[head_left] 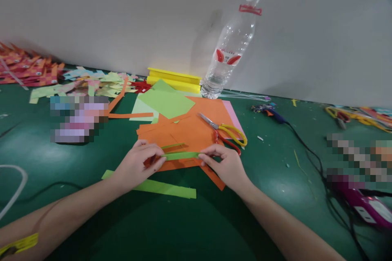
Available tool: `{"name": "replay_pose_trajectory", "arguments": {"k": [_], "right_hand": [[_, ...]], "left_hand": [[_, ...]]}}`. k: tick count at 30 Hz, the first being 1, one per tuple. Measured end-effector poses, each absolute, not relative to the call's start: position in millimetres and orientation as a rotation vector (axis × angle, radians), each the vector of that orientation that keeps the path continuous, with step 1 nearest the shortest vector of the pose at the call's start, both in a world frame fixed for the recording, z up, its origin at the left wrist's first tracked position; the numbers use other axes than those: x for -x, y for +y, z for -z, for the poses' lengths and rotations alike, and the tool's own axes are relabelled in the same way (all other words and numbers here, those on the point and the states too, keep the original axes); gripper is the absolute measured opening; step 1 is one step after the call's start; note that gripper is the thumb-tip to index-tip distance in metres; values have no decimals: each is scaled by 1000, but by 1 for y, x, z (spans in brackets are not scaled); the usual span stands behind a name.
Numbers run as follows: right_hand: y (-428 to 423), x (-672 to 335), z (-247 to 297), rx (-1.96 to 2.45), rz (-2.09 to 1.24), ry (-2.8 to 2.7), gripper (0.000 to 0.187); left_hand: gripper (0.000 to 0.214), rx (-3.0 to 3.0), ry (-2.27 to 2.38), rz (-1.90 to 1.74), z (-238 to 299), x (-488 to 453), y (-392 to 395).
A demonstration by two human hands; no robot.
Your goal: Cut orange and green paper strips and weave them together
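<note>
Left grip [139, 162] and right grip [227, 166]: both pinched closed on opposite ends of green strip [183, 155], held over orange paper [183, 130]. Nearest: loose green pieces [167, 189] on surface [171, 228]. Just beyond right grip: scissors [217, 127], partly on orange paper. Farther: clear bottle [228, 51] before pale wall [122, 28].

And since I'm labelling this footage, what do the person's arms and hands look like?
The left hand and right hand are gloveless, no rings or watches visible. The left forearm and right forearm show no sleeves. A yellow strip overlaps the left forearm; I can't tell whether it is worn.
</note>
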State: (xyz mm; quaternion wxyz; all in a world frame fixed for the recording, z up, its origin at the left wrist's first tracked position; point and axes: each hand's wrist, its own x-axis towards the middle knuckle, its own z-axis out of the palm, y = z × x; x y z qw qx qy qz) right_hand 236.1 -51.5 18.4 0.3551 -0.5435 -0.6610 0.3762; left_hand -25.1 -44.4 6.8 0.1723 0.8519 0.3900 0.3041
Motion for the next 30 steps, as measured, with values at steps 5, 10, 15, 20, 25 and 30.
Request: {"name": "replay_pose_trajectory", "arguments": {"k": [5,10,15,20,25,30], "right_hand": [[-50,-238,-15,1342,-1016,-1588,14],[-42,-242,-13,1345,-1051,-1351,20],[-41,-243,-13,1450,-1070,-1363,19],[-48,-241,-17,1440,-1022,-1500,20],[-58,-235,-21,1045,-572,-2195,16],[-62,-229,-21,817,-295,-2634,31]], "left_hand": [[16,-2345,1213,-885,-6,28,-46],[12,-2313,1270,-938,-5,29,-48],[11,-2361,1222,-949,-4,29,-48],[13,-2414,1126,-926,-5,29,-47],[13,-2556,890,-941,-6,23,-48],[12,-2589,831,-910,-6,21,-48]]}}
